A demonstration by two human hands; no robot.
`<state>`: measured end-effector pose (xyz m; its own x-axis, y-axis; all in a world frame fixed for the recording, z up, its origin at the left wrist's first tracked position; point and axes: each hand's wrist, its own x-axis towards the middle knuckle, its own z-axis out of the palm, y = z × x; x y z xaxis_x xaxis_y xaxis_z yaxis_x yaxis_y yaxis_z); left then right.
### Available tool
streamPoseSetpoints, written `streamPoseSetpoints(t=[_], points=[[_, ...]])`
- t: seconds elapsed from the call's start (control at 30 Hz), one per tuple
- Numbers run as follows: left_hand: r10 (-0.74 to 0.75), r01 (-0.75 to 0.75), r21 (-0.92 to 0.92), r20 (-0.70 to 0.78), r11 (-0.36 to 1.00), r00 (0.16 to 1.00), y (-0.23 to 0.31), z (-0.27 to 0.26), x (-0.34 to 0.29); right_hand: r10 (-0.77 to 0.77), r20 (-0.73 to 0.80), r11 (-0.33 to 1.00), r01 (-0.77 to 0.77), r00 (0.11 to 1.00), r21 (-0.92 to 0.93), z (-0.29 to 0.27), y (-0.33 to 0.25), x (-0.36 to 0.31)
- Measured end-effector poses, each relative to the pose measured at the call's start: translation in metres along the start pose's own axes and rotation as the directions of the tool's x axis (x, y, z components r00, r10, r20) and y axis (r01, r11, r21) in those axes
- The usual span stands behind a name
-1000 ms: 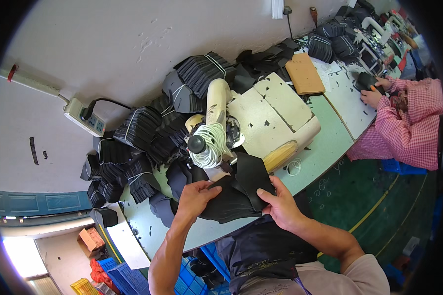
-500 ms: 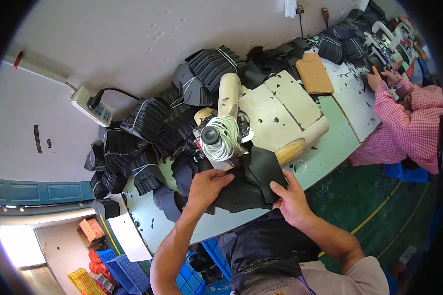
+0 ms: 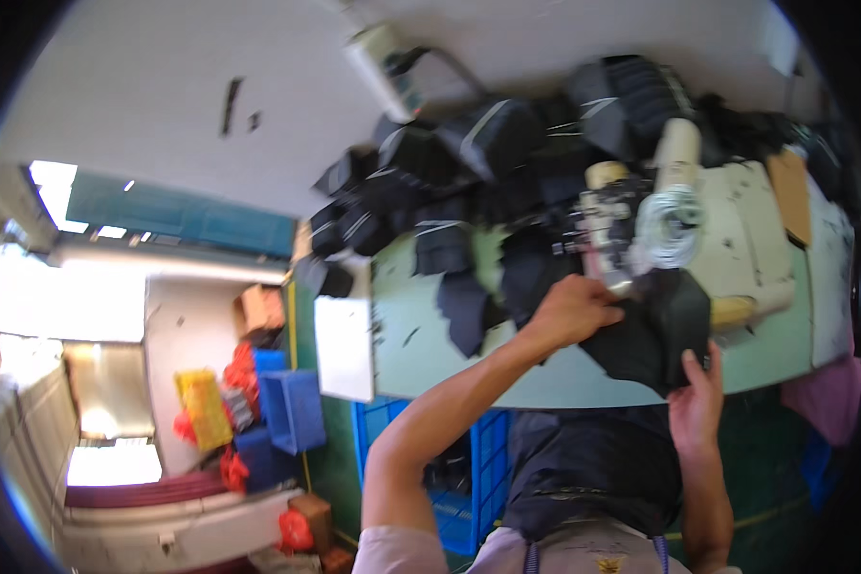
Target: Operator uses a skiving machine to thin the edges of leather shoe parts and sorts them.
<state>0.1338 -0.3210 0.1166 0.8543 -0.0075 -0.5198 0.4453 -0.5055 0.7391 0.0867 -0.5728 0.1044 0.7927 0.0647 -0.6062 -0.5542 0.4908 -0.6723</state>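
Note:
A flat black sheet piece (image 3: 641,335) with angular edges lies between my two hands, just in front of a cream bench machine (image 3: 679,158). My left hand (image 3: 576,311) has its fingers closed at the piece's left side, close to the machine's metal foot. At the lower right corner my right hand (image 3: 698,397) grips the piece, thumb on top and fingers mostly hidden below. A coil of white cord (image 3: 670,228) hangs on the machine's front. Left of my left hand, loose black pieces (image 3: 464,311) lie on the pale green table (image 3: 407,297). Motion blurs the picture.
Tied black bundles (image 3: 440,244) are stacked along the wall beneath a socket strip (image 3: 383,72). A brown pad (image 3: 787,196) lies right of the machine. Below the table stands a blue crate (image 3: 488,478). More crates (image 3: 292,411) and a cardboard box (image 3: 260,309) are at the left.
The view has turned left, so the table and machine appear farther right and more of the room shows. Both hands stay at the black piece by the machine.

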Motion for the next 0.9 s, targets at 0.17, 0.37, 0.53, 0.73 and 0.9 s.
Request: streamPoseSetpoints(t=[0.17, 0.37, 0.53, 0.73, 0.9], points=[[0.009, 0.005, 0.088, -0.161, 0.996, 0.987, 0.013, -0.002, -0.004, -0.055, 0.043, 0.998, 0.054, 0.998, 0.023, 0.010, 0.003, 0.008], [0.138, -0.150, -0.255, -0.063, 0.955, 0.988, -0.005, -0.001, -0.012, -0.066, 0.022, 0.997, 0.067, 0.998, -0.038, 0.003, 0.002, 0.007], [0.017, -0.017, 0.203, 0.003, 0.979, 1.000, 0.008, -0.004, -0.012, -0.053, -0.032, 0.994, 0.056, 0.998, 0.098, 0.030, -0.002, -0.003], [-0.043, 0.075, 0.189, -0.168, 0.979, 0.985, 0.009, -0.004, -0.012, 0.037, 0.048, 0.984, -0.045, 0.998, 0.170, 0.021, 0.003, 0.004], [0.018, -0.018, 0.006, -0.049, 1.000, 0.999, 0.008, 0.006, -0.001, -0.016, 0.025, 0.987, 0.012, 1.000, 0.158, 0.007, -0.011, 0.001]])
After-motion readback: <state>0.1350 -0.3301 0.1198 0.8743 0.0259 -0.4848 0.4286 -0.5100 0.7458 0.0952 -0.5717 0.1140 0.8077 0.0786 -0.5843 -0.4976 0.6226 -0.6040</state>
